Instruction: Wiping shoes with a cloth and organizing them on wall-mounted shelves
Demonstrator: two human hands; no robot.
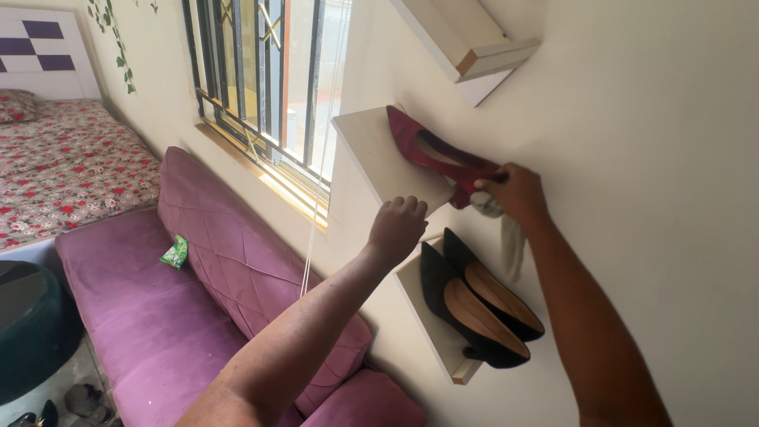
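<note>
A dark red high-heeled shoe (431,153) lies on a white wall shelf (378,155). My right hand (515,192) grips the shoe's heel end together with a pale cloth (510,237) that hangs down from the fist. My left hand (398,228) is curled against the front edge of that shelf, holding nothing that I can see. Just below, a pair of black high heels (474,300) with tan insoles rests on a lower white shelf (433,328).
A third white shelf (474,55) is mounted higher on the cream wall. A barred window (265,79) is to the left, above a purple sofa (158,316) with a small green packet (175,253). A bed with floral cover (63,166) stands beyond.
</note>
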